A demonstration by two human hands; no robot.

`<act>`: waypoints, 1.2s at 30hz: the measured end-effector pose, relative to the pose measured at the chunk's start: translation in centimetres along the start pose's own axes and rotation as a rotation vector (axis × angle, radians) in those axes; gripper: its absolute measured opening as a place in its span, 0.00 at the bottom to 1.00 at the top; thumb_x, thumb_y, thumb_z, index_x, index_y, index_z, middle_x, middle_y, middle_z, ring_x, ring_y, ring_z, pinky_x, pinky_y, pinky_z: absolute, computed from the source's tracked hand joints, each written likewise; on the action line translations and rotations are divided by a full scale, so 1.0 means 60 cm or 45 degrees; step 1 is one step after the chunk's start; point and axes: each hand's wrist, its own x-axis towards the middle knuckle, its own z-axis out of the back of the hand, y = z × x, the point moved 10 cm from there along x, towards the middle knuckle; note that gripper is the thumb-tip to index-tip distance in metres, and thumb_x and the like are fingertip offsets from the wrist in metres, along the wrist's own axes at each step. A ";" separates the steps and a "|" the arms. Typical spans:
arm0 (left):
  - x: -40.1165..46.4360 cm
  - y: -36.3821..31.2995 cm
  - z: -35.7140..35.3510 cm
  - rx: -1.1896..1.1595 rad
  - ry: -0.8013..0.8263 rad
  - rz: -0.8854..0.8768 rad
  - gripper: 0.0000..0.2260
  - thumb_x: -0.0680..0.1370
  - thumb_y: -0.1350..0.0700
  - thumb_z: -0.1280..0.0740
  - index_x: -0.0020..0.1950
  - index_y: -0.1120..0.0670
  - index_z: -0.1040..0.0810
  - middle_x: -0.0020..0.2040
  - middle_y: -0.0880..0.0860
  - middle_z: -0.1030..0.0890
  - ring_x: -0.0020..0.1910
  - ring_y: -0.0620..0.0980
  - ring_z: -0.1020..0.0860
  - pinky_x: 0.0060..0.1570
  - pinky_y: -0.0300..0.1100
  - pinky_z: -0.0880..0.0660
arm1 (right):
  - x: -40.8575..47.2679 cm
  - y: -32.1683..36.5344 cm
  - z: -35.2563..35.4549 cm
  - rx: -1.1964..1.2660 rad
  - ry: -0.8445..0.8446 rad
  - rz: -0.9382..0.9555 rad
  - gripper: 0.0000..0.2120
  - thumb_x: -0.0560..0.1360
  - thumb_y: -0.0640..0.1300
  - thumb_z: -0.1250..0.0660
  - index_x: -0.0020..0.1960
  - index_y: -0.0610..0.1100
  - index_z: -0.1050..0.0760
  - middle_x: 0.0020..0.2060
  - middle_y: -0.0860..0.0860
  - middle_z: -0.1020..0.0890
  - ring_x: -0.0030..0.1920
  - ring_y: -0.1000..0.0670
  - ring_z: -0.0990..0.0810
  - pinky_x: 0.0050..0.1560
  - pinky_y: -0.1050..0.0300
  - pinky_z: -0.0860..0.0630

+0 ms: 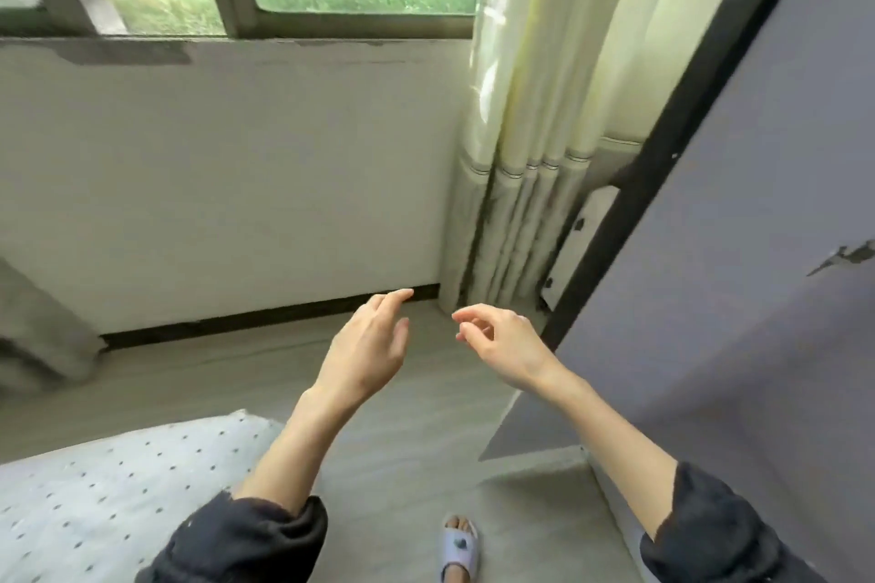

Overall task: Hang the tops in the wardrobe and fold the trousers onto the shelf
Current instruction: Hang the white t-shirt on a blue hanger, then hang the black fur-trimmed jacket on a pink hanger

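Dark sleeves [246,540], both hands [371,341] empty with loose fingers, wardrobe panel [738,298] beside the right.

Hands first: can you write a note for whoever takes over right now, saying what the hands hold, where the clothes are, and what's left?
Left hand: open, holds nothing, raised over the floor.
Right hand: fingers loosely curled, holds nothing.
Grey wardrobe panel stands at the right, beside the curtain; its inside is out of view.
Dotted bed cover lies at lower left.
No tops, trousers or hangers in view, so what is done cannot be told.
Left: find the clothes, hang tops, fold trousers onto the shelf.
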 end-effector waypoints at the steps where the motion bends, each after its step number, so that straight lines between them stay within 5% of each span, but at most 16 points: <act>1: 0.007 0.043 0.018 -0.020 -0.027 0.073 0.19 0.80 0.57 0.42 0.71 0.51 0.33 0.64 0.50 0.27 0.63 0.49 0.28 0.60 0.45 0.30 | 0.037 0.024 -0.024 -0.004 0.047 0.035 0.12 0.79 0.44 0.40 0.60 0.46 0.23 0.50 0.52 0.18 0.44 0.56 0.25 0.44 0.69 0.34; 10: 0.056 0.377 0.246 -0.075 -0.466 0.703 0.14 0.79 0.59 0.39 0.64 0.51 0.25 0.52 0.48 0.20 0.48 0.47 0.23 0.55 0.45 0.26 | 0.347 0.269 -0.215 0.117 0.479 0.325 0.13 0.80 0.44 0.42 0.62 0.47 0.25 0.48 0.51 0.18 0.51 0.50 0.20 0.52 0.59 0.26; 21: -0.125 0.604 0.408 -0.066 -0.942 1.393 0.13 0.79 0.58 0.38 0.63 0.49 0.24 0.52 0.45 0.22 0.53 0.46 0.24 0.56 0.43 0.29 | 0.489 0.600 -0.490 -0.222 1.095 0.918 0.14 0.79 0.45 0.42 0.62 0.49 0.26 0.49 0.52 0.19 0.52 0.51 0.22 0.56 0.58 0.27; 26: -0.165 0.727 0.445 -0.134 -1.177 1.572 0.13 0.79 0.59 0.38 0.62 0.50 0.24 0.53 0.48 0.21 0.52 0.47 0.23 0.58 0.45 0.28 | 0.499 0.720 -0.657 -0.328 1.341 1.145 0.14 0.80 0.46 0.42 0.62 0.49 0.26 0.49 0.53 0.19 0.53 0.52 0.22 0.48 0.63 0.31; 36: -0.194 0.910 0.570 -0.227 -1.364 1.782 0.13 0.80 0.58 0.39 0.64 0.51 0.25 0.57 0.49 0.21 0.56 0.46 0.24 0.59 0.44 0.28 | 0.503 0.965 -0.906 -0.459 1.591 1.438 0.13 0.79 0.43 0.42 0.61 0.46 0.25 0.52 0.49 0.18 0.54 0.49 0.20 0.59 0.54 0.27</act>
